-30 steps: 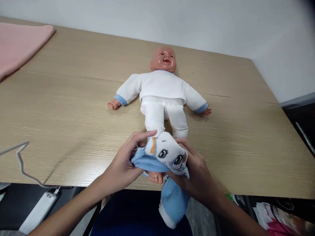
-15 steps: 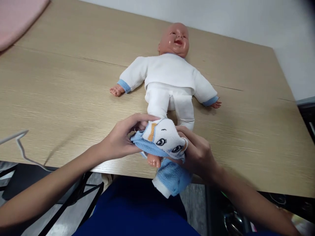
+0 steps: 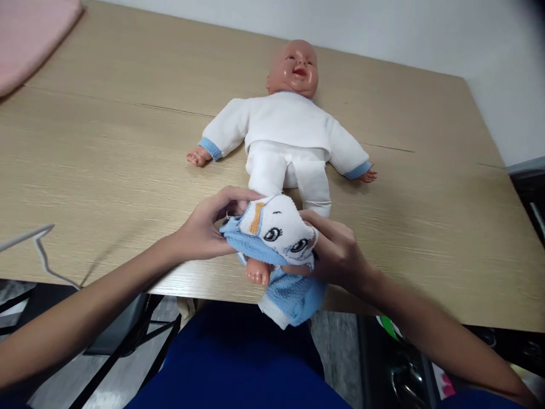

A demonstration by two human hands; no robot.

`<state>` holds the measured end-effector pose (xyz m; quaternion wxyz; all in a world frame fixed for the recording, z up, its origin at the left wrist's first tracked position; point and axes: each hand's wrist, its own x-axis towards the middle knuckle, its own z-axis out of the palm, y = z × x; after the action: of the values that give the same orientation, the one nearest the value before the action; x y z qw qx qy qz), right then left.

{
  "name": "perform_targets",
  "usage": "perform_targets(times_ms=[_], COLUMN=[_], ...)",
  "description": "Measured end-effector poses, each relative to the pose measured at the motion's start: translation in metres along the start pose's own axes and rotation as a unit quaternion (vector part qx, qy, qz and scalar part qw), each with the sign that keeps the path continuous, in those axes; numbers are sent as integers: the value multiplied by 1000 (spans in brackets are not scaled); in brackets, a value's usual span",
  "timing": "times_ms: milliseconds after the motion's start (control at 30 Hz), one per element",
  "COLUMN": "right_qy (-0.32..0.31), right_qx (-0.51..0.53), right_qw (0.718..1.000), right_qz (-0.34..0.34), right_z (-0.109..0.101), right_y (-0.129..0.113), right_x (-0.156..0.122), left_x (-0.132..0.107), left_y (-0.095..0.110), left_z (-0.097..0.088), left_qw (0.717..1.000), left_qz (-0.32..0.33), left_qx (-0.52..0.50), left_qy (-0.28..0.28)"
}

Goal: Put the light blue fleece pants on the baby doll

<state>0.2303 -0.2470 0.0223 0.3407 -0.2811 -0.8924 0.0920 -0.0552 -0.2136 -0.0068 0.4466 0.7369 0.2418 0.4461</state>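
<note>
A pink cloth (image 3: 36, 42) lies on the left of the wooden surface (image 3: 114, 153), toward its far edge, and a white cable (image 3: 43, 254) bends over its near edge. Further right, the left hand (image 3: 206, 224) has thumb and fingers clamped on one side of a blue-and-white garment (image 3: 283, 221) with embroidered eyes. The garment is bunched over the lower legs of a doll (image 3: 294, 68) close to the near edge, its blue lower part overhanging that edge; one bare foot (image 3: 258, 273) shows beneath, but whether cloth encircles the leg is unclear. The doll lies on its back in a white top (image 3: 287, 122), head toward the far edge. The right hand (image 3: 340, 250) grips the garment's other side, its fingertips partly hidden.
</note>
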Motion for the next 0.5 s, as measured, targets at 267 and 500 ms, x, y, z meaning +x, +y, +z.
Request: perform_targets(times_ms=[267, 500], right_qy=[-71, -31], right_qx=[106, 49], right_qw=[991, 998], right_qz=[46, 6], right_z=[5, -1], right_y=[2, 4], right_x=[3, 8], left_x=[6, 2], left_y=[-4, -5], left_z=[2, -3], left_qw=[997, 998], left_qz=[1, -34], left_qx=[-81, -25], left_qy=[-10, -48])
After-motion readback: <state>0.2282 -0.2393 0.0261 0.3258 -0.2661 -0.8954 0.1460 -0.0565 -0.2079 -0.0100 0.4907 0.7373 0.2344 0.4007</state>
